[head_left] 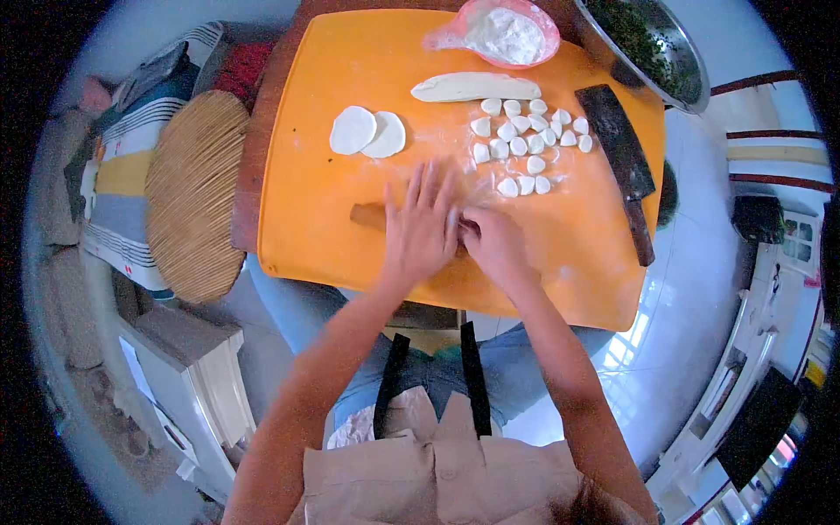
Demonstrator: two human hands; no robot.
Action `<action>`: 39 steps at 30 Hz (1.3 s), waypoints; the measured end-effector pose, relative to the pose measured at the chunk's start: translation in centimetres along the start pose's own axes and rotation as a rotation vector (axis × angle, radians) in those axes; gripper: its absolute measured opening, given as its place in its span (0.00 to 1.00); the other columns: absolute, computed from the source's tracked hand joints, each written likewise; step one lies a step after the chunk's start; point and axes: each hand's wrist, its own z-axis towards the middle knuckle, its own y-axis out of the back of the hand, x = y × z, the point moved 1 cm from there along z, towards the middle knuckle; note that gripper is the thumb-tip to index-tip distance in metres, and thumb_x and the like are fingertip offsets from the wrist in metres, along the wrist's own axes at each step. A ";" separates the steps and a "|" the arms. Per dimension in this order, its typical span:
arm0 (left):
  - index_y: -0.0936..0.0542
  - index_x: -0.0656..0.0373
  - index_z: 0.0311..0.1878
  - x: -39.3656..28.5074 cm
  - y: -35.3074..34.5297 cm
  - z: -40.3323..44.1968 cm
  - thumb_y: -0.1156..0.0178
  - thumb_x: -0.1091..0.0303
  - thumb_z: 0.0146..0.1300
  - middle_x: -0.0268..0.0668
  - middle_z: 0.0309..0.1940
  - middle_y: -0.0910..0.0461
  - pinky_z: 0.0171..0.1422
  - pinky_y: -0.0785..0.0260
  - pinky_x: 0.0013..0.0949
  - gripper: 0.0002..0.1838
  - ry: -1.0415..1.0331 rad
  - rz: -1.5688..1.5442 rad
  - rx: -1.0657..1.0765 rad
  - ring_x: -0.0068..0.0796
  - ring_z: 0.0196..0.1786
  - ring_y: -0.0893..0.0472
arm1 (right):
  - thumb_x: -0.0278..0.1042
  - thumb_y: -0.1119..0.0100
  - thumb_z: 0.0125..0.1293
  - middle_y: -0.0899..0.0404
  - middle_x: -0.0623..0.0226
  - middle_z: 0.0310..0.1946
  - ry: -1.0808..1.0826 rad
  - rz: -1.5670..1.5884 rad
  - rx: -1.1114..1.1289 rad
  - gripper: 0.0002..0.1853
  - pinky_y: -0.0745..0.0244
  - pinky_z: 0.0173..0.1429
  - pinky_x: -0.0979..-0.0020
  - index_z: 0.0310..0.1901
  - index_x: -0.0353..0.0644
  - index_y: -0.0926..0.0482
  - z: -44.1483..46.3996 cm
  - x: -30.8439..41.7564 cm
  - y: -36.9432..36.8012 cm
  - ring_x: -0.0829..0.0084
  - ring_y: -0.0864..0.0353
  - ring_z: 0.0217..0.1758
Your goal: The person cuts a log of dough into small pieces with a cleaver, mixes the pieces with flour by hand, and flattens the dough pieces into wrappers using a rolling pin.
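A brown wooden rolling pin (367,216) lies on the orange mat (306,210). My left hand (422,227) rests flat across the pin with its fingers stretched out. Close beside it, my right hand (494,245) is closed, its fingers bent near the pin's other end; what they hold is hidden. Two round white wrappers (353,130) overlap above my left hand. Several small dough pieces (519,146) lie on floury mat above my right hand, below a long dough roll (475,86).
A pink bowl of flour (503,37) stands at the mat's top edge. A metal bowl of chopped greens (691,74) is at the top right. A dark cleaver (619,144) lies along the right side. Left of the table is a round woven tray (197,197).
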 end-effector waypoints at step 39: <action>0.48 0.69 0.68 -0.6 -0.2 -2.9 0.55 0.47 0.63 0.52 0.71 0.52 0.71 0.62 0.56 0.39 0.054 -0.138 0.019 0.47 0.73 0.53 | 0.29 0.44 0.60 0.22 0.55 0.27 0.017 -0.055 -0.005 0.07 0.27 0.36 0.65 0.36 0.35 0.22 -0.3 -0.4 -0.5 0.60 0.21 0.30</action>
